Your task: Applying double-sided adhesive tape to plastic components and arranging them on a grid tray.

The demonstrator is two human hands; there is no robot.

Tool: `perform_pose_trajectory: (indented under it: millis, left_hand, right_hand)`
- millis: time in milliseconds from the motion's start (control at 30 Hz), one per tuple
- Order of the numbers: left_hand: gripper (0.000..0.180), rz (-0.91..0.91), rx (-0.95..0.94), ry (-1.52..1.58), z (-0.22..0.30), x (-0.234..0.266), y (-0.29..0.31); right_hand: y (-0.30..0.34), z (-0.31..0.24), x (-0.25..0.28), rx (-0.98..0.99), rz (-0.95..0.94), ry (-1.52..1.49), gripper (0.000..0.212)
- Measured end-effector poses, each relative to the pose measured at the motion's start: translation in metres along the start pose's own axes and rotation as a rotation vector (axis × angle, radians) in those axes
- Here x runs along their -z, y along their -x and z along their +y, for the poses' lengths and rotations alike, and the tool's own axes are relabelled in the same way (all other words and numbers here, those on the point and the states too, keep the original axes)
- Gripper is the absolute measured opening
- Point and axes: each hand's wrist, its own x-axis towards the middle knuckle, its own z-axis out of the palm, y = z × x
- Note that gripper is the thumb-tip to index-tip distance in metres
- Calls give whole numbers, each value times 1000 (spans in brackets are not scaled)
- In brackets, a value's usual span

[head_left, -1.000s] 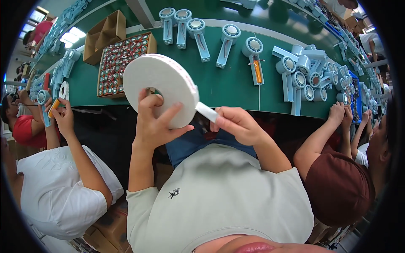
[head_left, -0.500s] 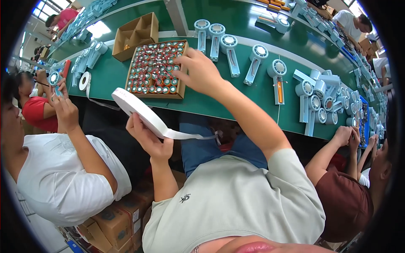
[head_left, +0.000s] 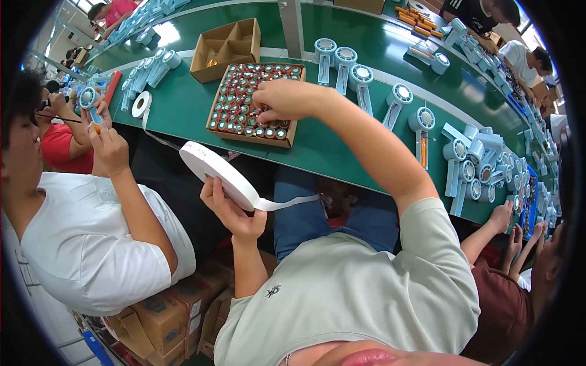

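Observation:
My left hand (head_left: pixel 235 213) holds a large roll of white tape (head_left: pixel 215 166) on edge, fingers near its core. A loose strip hangs off the roll to the right, over my lap. My right hand (head_left: pixel 292 99) is over a cardboard box (head_left: pixel 249 138) packed with upright battery cells (head_left: pixel 241 100) with orange sides and red wires. Its fingers curl down among the cells; what they pinch is hidden. Right of the box, several light-blue handheld fan bodies (head_left: pixel 361 75) lie in a row on the green table (head_left: pixel 329 146).
Behind the battery box stands a divided cardboard box (head_left: pixel 226 52). A smaller white tape roll (head_left: pixel 141 105) lies to the left. More fan bodies (head_left: pixel 467 171) are piled at the right, beside a blue tray (head_left: pixel 531 195). Co-workers sit close on both sides; a metal post (head_left: pixel 292 30) rises behind.
My right hand has gone from the box's right edge to its middle, and its fingers have curled down. The whole view has shifted, with the table scene moving right. My left hand keeps the roll.

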Motion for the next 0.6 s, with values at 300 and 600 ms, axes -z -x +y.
perform_pose_trajectory:
  millis: [300, 600]
  left_hand:
    - [87, 148, -218, -272, -25, -72, 12]
    - [108, 344, -303, -368, -36, -114, 3]
  right_hand:
    - [5, -14, 35, 74, 27, -47, 11]
    - [55, -35, 122, 41, 235, -16, 11]
